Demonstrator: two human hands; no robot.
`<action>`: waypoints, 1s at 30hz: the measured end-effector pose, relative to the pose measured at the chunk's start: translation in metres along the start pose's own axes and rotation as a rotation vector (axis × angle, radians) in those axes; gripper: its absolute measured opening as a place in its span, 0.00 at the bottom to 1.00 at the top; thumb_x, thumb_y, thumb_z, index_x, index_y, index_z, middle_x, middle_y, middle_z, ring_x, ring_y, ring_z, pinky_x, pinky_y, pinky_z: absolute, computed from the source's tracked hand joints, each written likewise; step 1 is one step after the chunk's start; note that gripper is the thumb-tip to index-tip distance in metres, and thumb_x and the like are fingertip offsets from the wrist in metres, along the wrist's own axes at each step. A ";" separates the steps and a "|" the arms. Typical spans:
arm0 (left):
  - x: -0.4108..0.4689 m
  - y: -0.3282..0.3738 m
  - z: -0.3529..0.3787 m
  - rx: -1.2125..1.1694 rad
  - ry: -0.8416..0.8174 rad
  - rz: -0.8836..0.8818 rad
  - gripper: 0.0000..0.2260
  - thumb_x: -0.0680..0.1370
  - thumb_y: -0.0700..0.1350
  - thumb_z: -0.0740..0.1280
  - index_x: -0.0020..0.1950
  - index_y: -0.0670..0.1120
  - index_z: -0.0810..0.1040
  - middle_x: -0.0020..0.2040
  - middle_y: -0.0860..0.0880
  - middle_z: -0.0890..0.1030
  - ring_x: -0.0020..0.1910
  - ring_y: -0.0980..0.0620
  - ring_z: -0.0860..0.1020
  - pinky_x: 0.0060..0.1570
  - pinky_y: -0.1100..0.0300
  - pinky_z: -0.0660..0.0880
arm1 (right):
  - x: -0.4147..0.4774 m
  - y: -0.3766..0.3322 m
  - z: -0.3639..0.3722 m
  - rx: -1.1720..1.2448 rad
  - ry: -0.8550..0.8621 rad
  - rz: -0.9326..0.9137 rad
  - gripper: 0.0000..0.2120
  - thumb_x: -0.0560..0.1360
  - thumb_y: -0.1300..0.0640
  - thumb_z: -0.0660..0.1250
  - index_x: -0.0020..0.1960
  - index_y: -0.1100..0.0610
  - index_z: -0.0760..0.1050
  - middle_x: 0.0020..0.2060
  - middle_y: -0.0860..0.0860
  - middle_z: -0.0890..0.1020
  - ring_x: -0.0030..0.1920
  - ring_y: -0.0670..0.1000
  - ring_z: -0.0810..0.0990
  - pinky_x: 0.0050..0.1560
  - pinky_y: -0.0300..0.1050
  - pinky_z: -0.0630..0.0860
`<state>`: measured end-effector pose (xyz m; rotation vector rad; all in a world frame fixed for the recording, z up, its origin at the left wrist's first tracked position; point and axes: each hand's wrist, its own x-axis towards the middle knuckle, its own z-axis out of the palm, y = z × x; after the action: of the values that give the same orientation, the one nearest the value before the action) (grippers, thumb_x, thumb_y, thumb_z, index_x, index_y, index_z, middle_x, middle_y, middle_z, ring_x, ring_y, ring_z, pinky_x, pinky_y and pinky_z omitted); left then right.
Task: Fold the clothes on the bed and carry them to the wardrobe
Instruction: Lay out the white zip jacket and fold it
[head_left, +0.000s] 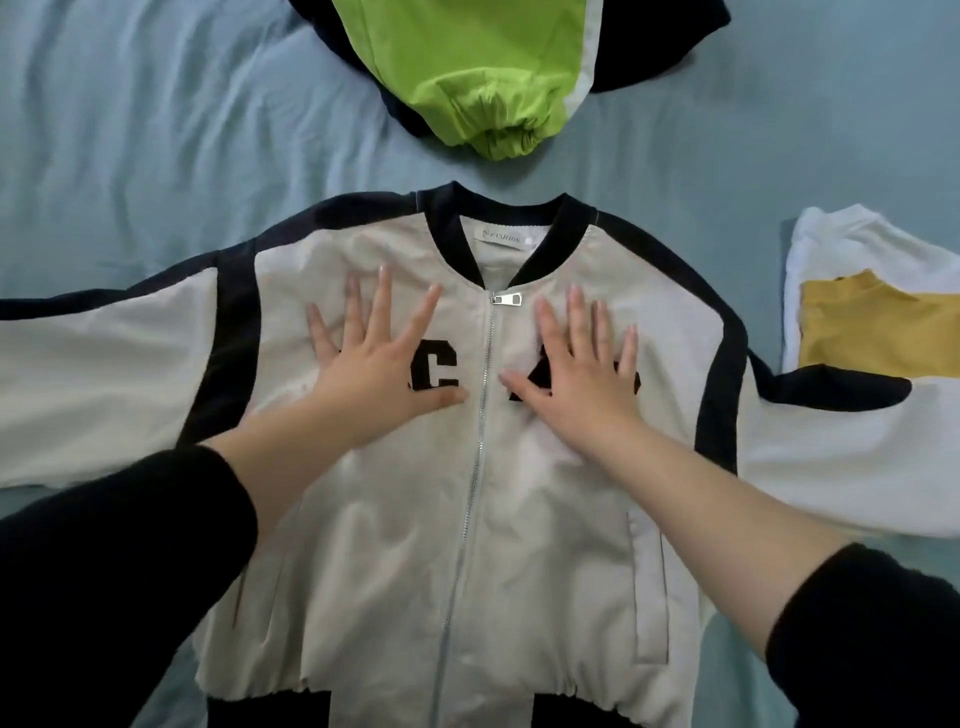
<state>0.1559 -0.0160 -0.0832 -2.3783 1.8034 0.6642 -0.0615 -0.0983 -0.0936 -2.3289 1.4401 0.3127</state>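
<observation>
Fingers (383, 301) spread wide and straight, the left hand (371, 379) and right hand (584, 389) press flat either side of the zip on a cream-and-black jacket (467, 530) lying face up on the blue bed (156, 130), with a green garment (467, 67) beyond it and a white-and-yellow garment (878, 322) to its right.

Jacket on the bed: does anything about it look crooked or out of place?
The jacket lies flat and zipped. Only oddity: the sleeve on the person's right spreads over the white-and-yellow garment.
</observation>
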 end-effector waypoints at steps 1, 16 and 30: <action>0.004 -0.002 0.006 0.012 -0.090 -0.023 0.49 0.62 0.82 0.51 0.71 0.66 0.27 0.75 0.47 0.27 0.73 0.41 0.26 0.65 0.32 0.27 | 0.004 0.004 0.007 -0.019 -0.103 0.056 0.42 0.70 0.24 0.43 0.74 0.41 0.27 0.75 0.48 0.29 0.75 0.53 0.29 0.70 0.62 0.28; -0.084 0.027 0.052 0.212 -0.282 0.178 0.47 0.61 0.83 0.42 0.69 0.63 0.21 0.72 0.48 0.22 0.67 0.42 0.19 0.64 0.28 0.31 | -0.142 -0.007 0.057 -0.078 -0.187 0.092 0.31 0.77 0.32 0.33 0.72 0.42 0.23 0.72 0.47 0.23 0.72 0.49 0.23 0.72 0.56 0.29; -0.118 0.174 0.022 -0.175 -0.324 0.148 0.36 0.78 0.57 0.62 0.79 0.54 0.45 0.80 0.47 0.45 0.79 0.46 0.45 0.74 0.47 0.50 | -0.195 0.114 -0.023 1.178 0.126 0.798 0.06 0.79 0.58 0.63 0.46 0.57 0.78 0.37 0.55 0.84 0.31 0.48 0.79 0.28 0.34 0.73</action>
<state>-0.0375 0.0442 -0.0240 -2.0905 1.8522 1.1923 -0.2512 0.0034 -0.0219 -0.8191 1.8261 -0.4089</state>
